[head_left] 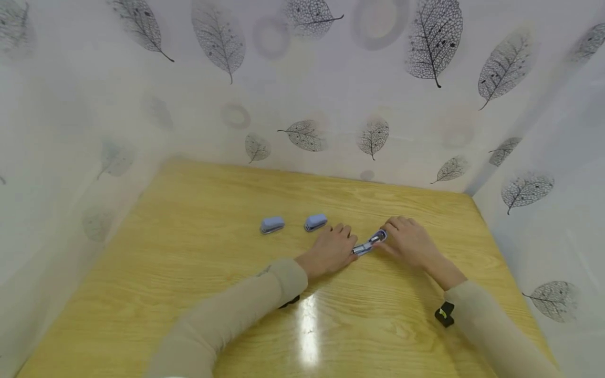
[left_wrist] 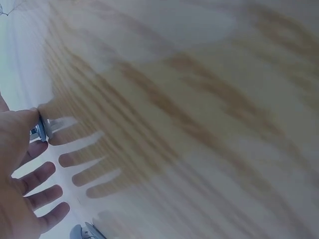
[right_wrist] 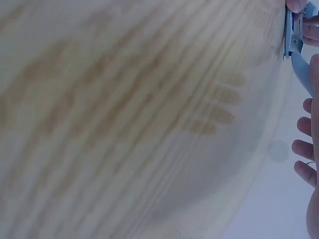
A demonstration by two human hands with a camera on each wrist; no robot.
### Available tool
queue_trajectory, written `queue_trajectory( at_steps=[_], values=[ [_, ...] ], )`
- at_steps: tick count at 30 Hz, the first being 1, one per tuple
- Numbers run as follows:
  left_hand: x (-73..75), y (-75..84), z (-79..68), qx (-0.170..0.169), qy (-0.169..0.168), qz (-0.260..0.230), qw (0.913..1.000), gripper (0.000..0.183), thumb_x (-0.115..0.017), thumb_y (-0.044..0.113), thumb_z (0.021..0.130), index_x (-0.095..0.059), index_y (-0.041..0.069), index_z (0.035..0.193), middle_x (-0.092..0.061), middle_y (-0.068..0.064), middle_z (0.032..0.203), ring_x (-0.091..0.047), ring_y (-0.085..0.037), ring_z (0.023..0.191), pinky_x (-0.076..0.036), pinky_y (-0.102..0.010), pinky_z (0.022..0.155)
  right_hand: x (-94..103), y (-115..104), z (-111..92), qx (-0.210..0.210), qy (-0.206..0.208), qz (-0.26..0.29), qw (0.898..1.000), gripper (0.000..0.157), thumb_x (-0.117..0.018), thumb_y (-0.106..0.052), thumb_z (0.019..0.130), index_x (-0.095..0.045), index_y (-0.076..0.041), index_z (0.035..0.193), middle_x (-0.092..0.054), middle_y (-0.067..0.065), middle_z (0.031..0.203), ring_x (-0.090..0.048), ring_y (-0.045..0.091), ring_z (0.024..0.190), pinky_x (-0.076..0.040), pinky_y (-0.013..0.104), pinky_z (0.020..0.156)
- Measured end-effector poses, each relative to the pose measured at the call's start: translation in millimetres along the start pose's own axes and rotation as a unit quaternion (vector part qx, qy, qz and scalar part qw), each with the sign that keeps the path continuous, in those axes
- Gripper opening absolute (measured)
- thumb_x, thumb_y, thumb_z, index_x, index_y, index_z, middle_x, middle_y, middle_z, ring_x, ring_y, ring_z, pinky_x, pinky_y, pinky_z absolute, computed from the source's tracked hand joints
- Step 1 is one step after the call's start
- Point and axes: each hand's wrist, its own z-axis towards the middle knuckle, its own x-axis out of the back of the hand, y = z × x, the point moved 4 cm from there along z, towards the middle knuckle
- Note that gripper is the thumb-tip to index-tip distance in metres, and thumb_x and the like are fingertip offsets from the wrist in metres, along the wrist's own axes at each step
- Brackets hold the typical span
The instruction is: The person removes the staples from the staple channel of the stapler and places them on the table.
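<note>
Holding one light-blue stapler point(head_left: 366, 246) opened out, an end in each hand. Left hand point(head_left: 332, 245) pinches the left end between thumb and index finger, other fingers spread; right hand point(head_left: 410, 241) grips the right end. It's over the table, right of center; can't tell if it touches the wood.

Progress, my read: mid-job on this one. Done: it's swung open, metal inside exposed. Left: it isn't folded back together. Can't tell if staples are loaded. Two more alike, the far-left stapler point(head_left: 272, 224) and the middle stapler point(head_left: 315, 221), sit folded on the table, untouched, the middle one just beyond the left hand.

Surface: yellowish wood-grain table point(head_left: 189, 236), glossy, bright light streak point(head_left: 309, 331) near the front. Room: pale sheeting point(head_left: 198, 115) with dark leaf prints behind and on both sides.
</note>
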Motion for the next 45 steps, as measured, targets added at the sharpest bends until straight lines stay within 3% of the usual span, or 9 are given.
queue_trajectory(
  at_steps=[11, 18, 23, 28, 32, 39, 42, 45],
  values=[
    [-1.0, 10.0, 17.4, 0.024, 0.016, -0.013, 0.9995, 0.046, -0.054, 0.062, 0.104, -0.068, 0.023, 0.124, -0.064, 0.004, 0.117, -0.059, -0.014, 0.107, -0.051, -0.035, 0.096, -7.4, 24.7, -0.8, -0.035, -0.041, 0.012, 0.998, 0.046, -0.078, -0.046, 0.093, -0.07, -0.006, 0.114, -0.069, 0.01, 0.109, -0.066, 0.031, 0.099, -0.058, 0.049, 0.087],
    [-3.8, 10.4, 18.2, 0.041, 0.013, -0.02, 0.9989, 0.046, -0.054, 0.062, 0.104, -0.066, 0.023, 0.124, -0.064, 0.003, 0.119, -0.06, -0.016, 0.113, -0.051, -0.037, 0.1, -14.6, 29.6, -2.1, -0.038, -0.055, 0.037, 0.997, 0.044, -0.076, -0.044, 0.095, -0.07, -0.005, 0.115, -0.068, 0.011, 0.11, -0.066, 0.029, 0.097, -0.059, 0.049, 0.087],
    [-2.0, 10.6, 17.1, 0.043, 0.012, -0.017, 0.9989, 0.046, -0.053, 0.062, 0.104, -0.065, 0.023, 0.126, -0.064, 0.003, 0.12, -0.06, -0.015, 0.114, -0.051, -0.037, 0.1, -16.8, 32.1, -4.5, -0.06, -0.063, 0.053, 0.995, 0.048, -0.073, -0.044, 0.098, -0.069, -0.003, 0.121, -0.069, 0.015, 0.118, -0.067, 0.034, 0.104, -0.057, 0.053, 0.092],
    [-2.2, 11.0, 17.3, 0.04, 0.021, -0.014, 0.9989, 0.046, -0.053, 0.062, 0.104, -0.066, 0.023, 0.124, -0.064, 0.003, 0.117, -0.06, -0.015, 0.11, -0.051, -0.035, 0.096, -2.9, 32.0, -8.0, -0.101, -0.031, 0.078, 0.991, 0.047, -0.073, -0.039, 0.098, -0.068, -0.002, 0.128, -0.067, 0.021, 0.127, -0.063, 0.043, 0.118, -0.053, 0.06, 0.1],
    [-3.6, 10.5, 16.3, 0.039, 0.036, -0.013, 0.9985, 0.045, -0.054, 0.063, 0.104, -0.067, 0.023, 0.12, -0.064, 0.005, 0.111, -0.059, -0.013, 0.104, -0.051, -0.033, 0.09, 14.4, 25.4, -11.6, -0.127, 0.015, 0.101, 0.987, 0.04, -0.073, -0.029, 0.099, -0.069, -0.001, 0.126, -0.068, 0.023, 0.124, -0.063, 0.045, 0.117, -0.055, 0.061, 0.094],
    [-6.1, 8.2, 15.3, 0.04, 0.034, -0.014, 0.9985, 0.044, -0.054, 0.063, 0.104, -0.065, 0.023, 0.119, -0.062, 0.004, 0.11, -0.058, -0.013, 0.102, -0.052, -0.033, 0.09, 29.8, 3.1, -16.2, -0.19, 0.036, 0.172, 0.966, 0.034, -0.072, -0.027, 0.101, -0.07, -0.001, 0.124, -0.076, 0.019, 0.11, -0.073, 0.036, 0.097, -0.062, 0.051, 0.077],
    [-6.0, 8.4, 15.8, 0.042, 0.028, -0.018, 0.9986, 0.045, -0.054, 0.062, 0.104, -0.065, 0.023, 0.121, -0.063, 0.004, 0.112, -0.059, -0.014, 0.105, -0.053, -0.034, 0.092, 34.1, -5.0, -17.6, -0.225, 0.024, 0.218, 0.949, 0.034, -0.07, -0.029, 0.103, -0.071, -0.002, 0.123, -0.078, 0.017, 0.106, -0.075, 0.032, 0.089, -0.061, 0.042, 0.071],
    [-4.3, 9.6, 16.5, 0.043, 0.018, -0.027, 0.9986, 0.045, -0.054, 0.062, 0.104, -0.065, 0.023, 0.123, -0.063, 0.003, 0.115, -0.059, -0.014, 0.107, -0.052, -0.033, 0.093, 35.5, -10.4, -18.0, -0.265, 0.004, 0.274, 0.925, 0.033, -0.068, -0.032, 0.104, -0.074, -0.003, 0.119, -0.079, 0.016, 0.104, -0.074, 0.025, 0.084, -0.058, 0.03, 0.066]
  ],
)
